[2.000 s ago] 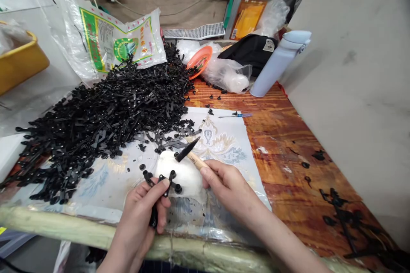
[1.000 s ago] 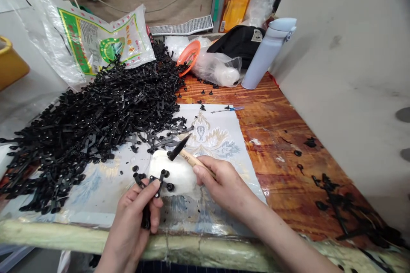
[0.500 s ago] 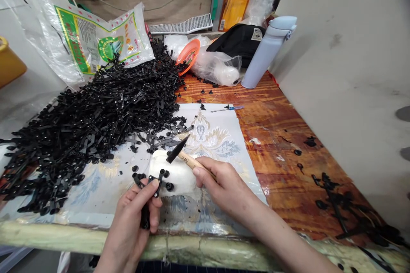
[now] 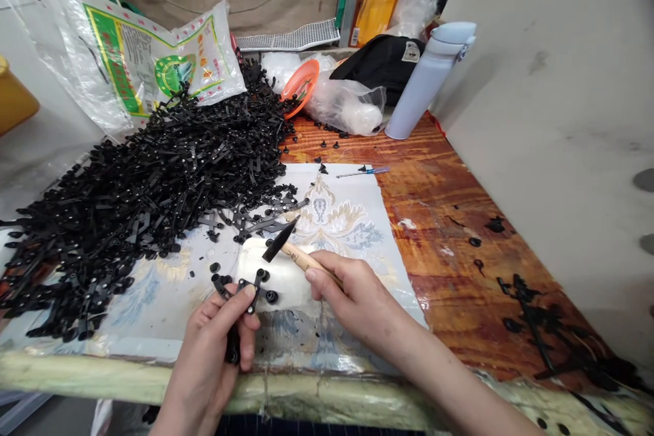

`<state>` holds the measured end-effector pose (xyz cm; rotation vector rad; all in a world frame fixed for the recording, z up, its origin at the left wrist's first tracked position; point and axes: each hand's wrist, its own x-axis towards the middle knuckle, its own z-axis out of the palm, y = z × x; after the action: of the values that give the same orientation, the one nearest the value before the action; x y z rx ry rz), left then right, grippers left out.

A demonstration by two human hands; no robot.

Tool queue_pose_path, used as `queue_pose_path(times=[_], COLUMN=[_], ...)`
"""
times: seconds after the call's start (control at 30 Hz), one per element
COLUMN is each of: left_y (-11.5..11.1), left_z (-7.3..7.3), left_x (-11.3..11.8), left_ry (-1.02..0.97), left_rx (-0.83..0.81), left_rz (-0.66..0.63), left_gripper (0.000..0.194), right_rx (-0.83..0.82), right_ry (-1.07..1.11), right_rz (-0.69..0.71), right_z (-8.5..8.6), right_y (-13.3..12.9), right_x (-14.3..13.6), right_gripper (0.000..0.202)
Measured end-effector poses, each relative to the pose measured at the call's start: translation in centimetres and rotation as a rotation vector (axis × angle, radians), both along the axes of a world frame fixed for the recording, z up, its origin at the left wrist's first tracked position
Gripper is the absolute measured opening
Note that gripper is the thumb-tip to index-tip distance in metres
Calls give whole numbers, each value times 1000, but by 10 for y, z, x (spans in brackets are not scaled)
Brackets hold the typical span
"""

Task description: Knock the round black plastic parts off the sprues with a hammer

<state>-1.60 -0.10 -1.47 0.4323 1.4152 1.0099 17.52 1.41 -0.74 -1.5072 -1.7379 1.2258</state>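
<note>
Black plastic makes up nearly everything on this bench: a wide heap of small flat strap-like parts with round eyelet ends [image 4: 148,197] spreads across the left of the patterned, glossy plastic-covered sheet [image 4: 347,218]. The left hand [image 4: 214,347] is clenched on a crossed black plastic piece with ringed tips [image 4: 248,286], pinched between thumb and forefinger, with its arms sticking out just above the fingertips. The right hand [image 4: 352,296] grips the pale wooden handle of a small hammer with a dark wedge-shaped head [image 4: 282,238]; the head hangs tilted just above and to the right of the crossed piece, not touching it. Both sit over a white rounded block [image 4: 286,276]. Farther back lie a printed green-and-white plastic sack [image 4: 153,61], an orange round lid [image 4: 301,82], crinkled clear bags [image 4: 352,109] and a pale blue smooth cylindrical bottle [image 4: 426,82] leaning on the varnished reddish wood tabletop [image 4: 449,218].
</note>
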Motion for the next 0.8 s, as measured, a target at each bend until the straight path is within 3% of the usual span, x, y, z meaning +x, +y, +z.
queue_pose_path(times=[0.23,0.43,0.63,0.7,0.8], left_y=[1,0,-1,0,1], left_z=[-2,-2,-2,-2,-2], left_x=[1,1,1,0,-3], left_ry=[-4,-29,-41,-40,-21], left_rx=[-15,0,7,2,-6], left_rz=[10,-15,-25,-25,-25], left_gripper=[38,36,36,37,38], right_rx=[66,266,533,523,339], right_ry=[-61,-224,-121,-183,-308], right_rz=[20,68,0,19,103], right_z=[10,16,18,14,11], right_y=[-6,-13,-21,-23,-21], right_x=[-3,-1,1,-2,-5], right_gripper=[23,36,46,47,42])
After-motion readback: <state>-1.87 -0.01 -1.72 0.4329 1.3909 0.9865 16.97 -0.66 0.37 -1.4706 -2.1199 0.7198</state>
